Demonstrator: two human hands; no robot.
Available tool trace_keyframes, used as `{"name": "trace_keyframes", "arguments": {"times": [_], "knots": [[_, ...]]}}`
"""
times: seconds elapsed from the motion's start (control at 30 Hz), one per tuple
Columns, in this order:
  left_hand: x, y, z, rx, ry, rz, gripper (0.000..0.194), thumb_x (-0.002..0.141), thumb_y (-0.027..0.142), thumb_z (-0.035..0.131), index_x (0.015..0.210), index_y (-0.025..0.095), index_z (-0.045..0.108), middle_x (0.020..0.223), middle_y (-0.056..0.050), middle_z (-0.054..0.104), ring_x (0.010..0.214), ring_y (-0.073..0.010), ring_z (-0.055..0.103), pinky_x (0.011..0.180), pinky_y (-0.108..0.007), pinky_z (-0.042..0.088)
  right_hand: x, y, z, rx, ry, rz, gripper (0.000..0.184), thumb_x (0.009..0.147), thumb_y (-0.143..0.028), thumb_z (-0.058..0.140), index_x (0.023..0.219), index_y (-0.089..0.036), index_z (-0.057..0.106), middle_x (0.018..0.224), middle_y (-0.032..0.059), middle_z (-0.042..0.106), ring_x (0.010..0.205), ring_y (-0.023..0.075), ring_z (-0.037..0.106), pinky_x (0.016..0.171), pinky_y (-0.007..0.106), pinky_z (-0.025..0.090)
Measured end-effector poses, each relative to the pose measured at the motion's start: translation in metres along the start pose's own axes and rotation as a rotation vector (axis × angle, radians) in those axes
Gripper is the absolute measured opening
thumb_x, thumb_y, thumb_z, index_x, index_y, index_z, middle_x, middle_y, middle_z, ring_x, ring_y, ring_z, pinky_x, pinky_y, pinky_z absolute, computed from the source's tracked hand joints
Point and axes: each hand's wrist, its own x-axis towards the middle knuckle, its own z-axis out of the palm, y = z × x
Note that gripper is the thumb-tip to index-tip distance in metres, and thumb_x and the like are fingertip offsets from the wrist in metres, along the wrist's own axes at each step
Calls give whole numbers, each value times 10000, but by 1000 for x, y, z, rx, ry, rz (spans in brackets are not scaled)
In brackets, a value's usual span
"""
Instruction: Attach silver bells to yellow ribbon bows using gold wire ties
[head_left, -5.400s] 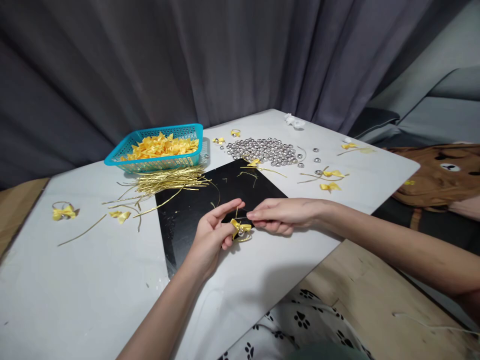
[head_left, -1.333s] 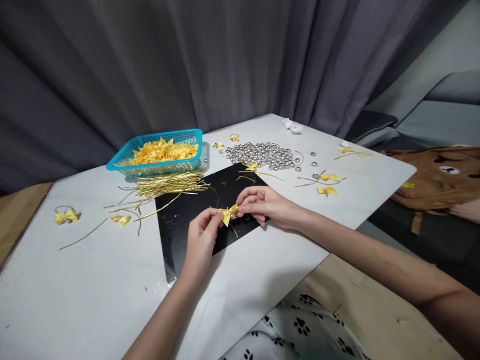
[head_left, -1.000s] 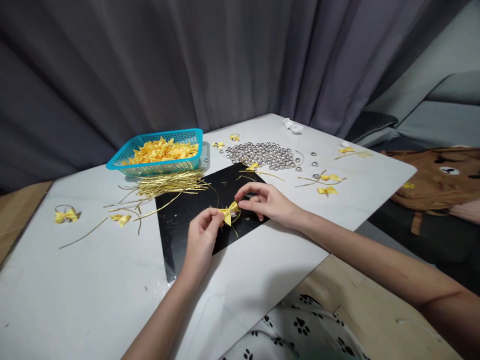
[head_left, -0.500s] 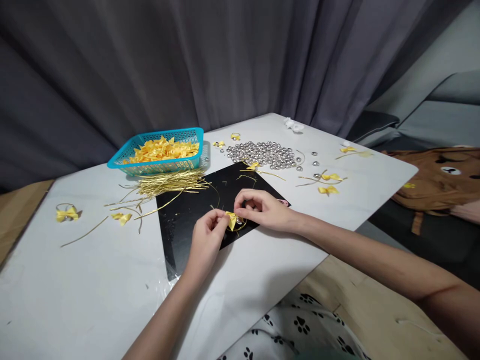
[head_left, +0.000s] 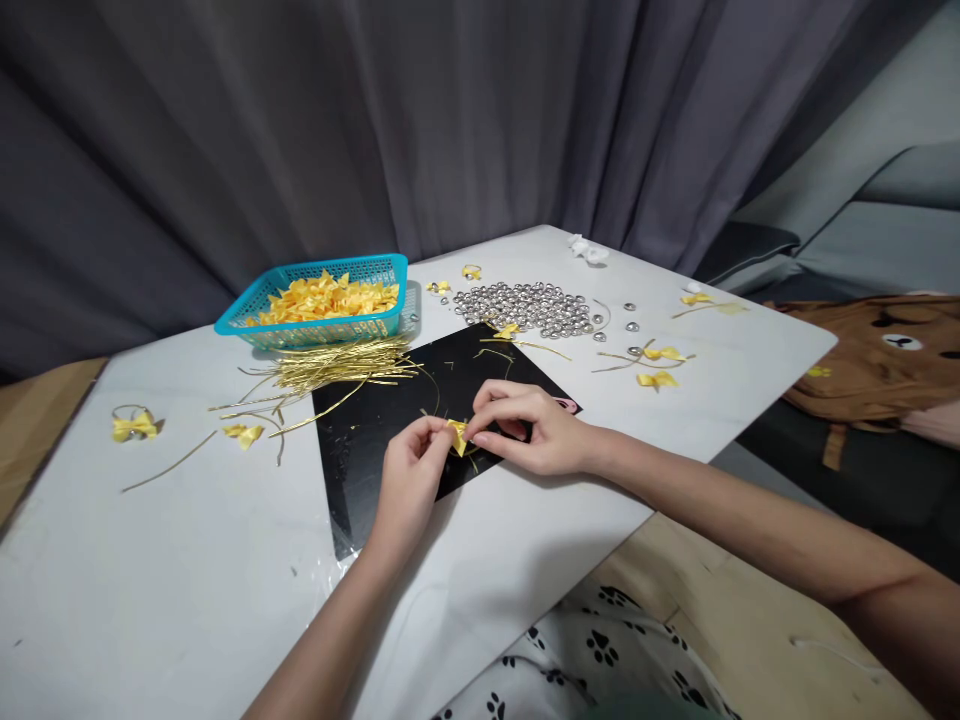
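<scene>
Over the near edge of a black mat (head_left: 367, 480), my left hand (head_left: 412, 470) pinches a small yellow ribbon bow (head_left: 458, 438) between thumb and forefinger. My right hand (head_left: 529, 428) meets the bow from the other side, its thumb and forefinger closed at the bow's right edge. A thin gold twist tie (head_left: 474, 457) curves below the bow. The silver bead seen there earlier is now hidden by the right fingers.
Behind the mat lies a bundle of gold twist ties (head_left: 337, 365), with a blue basket (head_left: 330, 330) of yellow bows beyond. Silver beads (head_left: 525, 308) are heaped at the back. Loose bows (head_left: 657, 380) and finished-looking looped bows (head_left: 135, 426) lie on the white table (head_left: 187, 580).
My right thumb and forefinger have moved slightly left, closing onto the bow and covering the silver bead. My left hand keeps its pinch, shifted a little left.
</scene>
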Motion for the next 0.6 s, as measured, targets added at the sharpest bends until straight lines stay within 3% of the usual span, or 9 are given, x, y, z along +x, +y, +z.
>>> {"name": "trace_keyframes", "arguments": {"times": [0.13,0.3,0.5,0.6], "knots": [[0,1,0,-14,-1,-9,167,666,308,575,575,168,583,463,65,385,451,-84,307,457,-220,253,-1,-1,-1,54,38,2,152,843,-254,548,809,-156,659,778,24,499,493,53,354,431,214,300],[-1,2,1,-15,-6,-23,172,656,321,589,585,165,581,475,62,404,449,-79,307,445,-219,231,3,5,1,86,210,153,133,833,-269,571,805,-159,642,758,20,503,516,68,372,456,232,297],[-1,2,1,-18,-26,-5,187,670,325,588,563,173,568,472,59,386,453,-82,301,437,-220,221,4,5,2,146,105,219,147,794,-296,621,800,-151,647,784,14,507,502,50,341,448,221,278],[-1,1,-1,-30,-31,28,194,692,333,589,581,177,558,485,56,401,464,-88,325,446,-217,251,5,4,1,224,49,321,187,791,-321,622,858,-146,626,746,-3,511,497,48,348,441,213,263]]}}
